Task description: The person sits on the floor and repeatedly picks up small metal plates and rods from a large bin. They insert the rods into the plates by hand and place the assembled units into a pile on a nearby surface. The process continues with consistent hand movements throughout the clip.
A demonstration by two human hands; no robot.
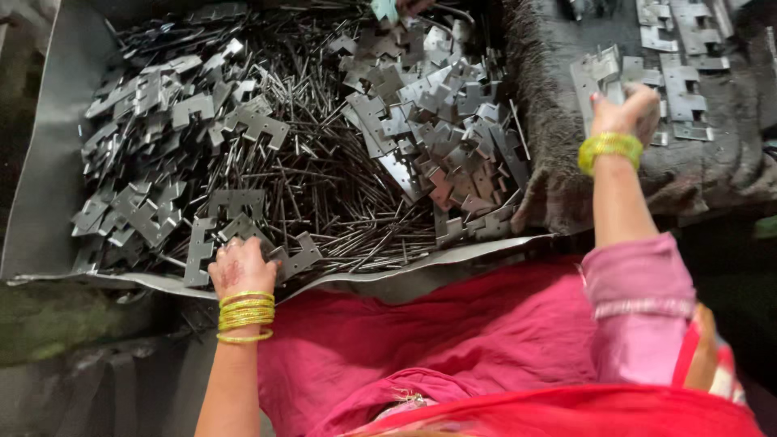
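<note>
While a grey sheet (48, 162) fills the left and centre of the frame, heaped with stamped metal hinge plates (437, 121) and thin pins (324, 194), the left hand (240, 267), lower left, is closed on plates (202, 255) at the near edge. The right hand (627, 109), upper right, is clamped on a plate (591, 77) over dark cloth (728, 162).

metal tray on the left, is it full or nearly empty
Full. The metal tray is heaped with flat notched plates and thin pins almost edge to edge; the left hand rests on plates at its near edge.
</note>
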